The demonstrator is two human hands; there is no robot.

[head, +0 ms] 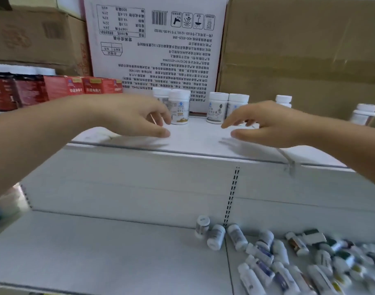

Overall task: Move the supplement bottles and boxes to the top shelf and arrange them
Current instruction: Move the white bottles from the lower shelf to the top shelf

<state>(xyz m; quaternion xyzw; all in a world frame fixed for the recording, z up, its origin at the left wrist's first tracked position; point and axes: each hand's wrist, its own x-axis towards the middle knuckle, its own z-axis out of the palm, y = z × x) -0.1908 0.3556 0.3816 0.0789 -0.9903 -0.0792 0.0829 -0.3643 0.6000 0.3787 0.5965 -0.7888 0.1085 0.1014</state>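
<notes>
Several white supplement bottles stand upright on the white top shelf (199, 141): a pair (179, 107) at the middle, another pair (217, 107) just right of it, and single bottles at the right (284, 101) (364, 113). My left hand (135, 116) hovers over the shelf just left of the middle pair, fingers loosely spread and holding nothing. My right hand (265, 124) hovers right of the second pair, fingers also relaxed and empty. Red boxes (82, 87) and dark red bottles (14, 90) line the shelf's left end.
A heap of small white bottles (288, 260) lies on the lower shelf (97, 252) at the right, most on their sides. A white printed carton (156, 39) and brown cardboard boxes (299, 43) stand behind the top shelf's bottles.
</notes>
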